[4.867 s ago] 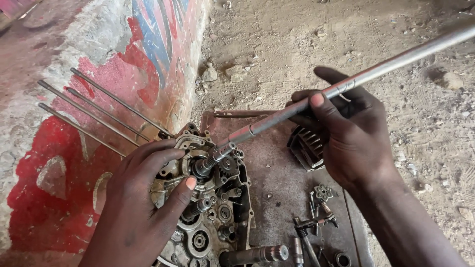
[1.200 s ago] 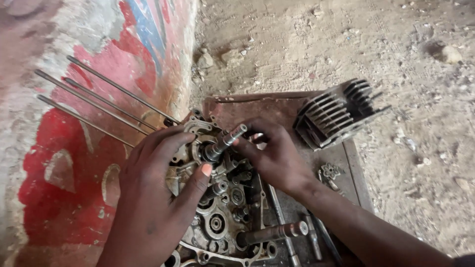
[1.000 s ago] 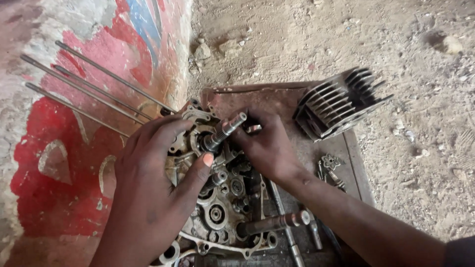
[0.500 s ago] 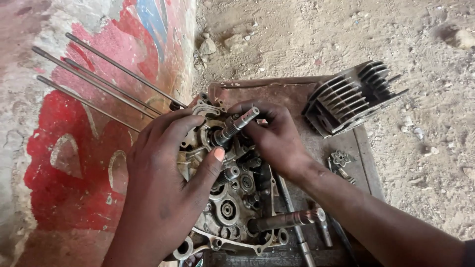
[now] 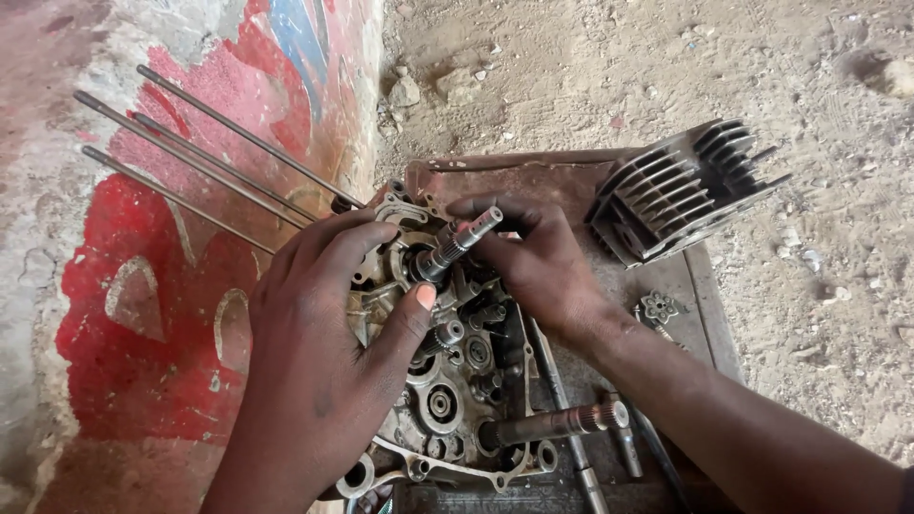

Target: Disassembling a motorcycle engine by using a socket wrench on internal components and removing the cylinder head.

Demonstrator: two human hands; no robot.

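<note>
Left hand [image 5: 319, 362] spread wide over engine crankcase [image 5: 447, 381], thumb pressed down, likely bracing it. Right hand [image 5: 538, 262] fingers curled round base of splined shaft [image 5: 457, 243] between both hands; grip partly hidden. Finned cylinder [image 5: 681, 190] beyond right hand, set on rusty metal tray [image 5: 562, 171].

The right hand [image 5: 543, 266] let go of the long metal rod it had held above the open engine case [image 5: 447, 381] and came down beside the left hand [image 5: 324, 343], fingers at the splined shaft [image 5: 457, 243].
</note>
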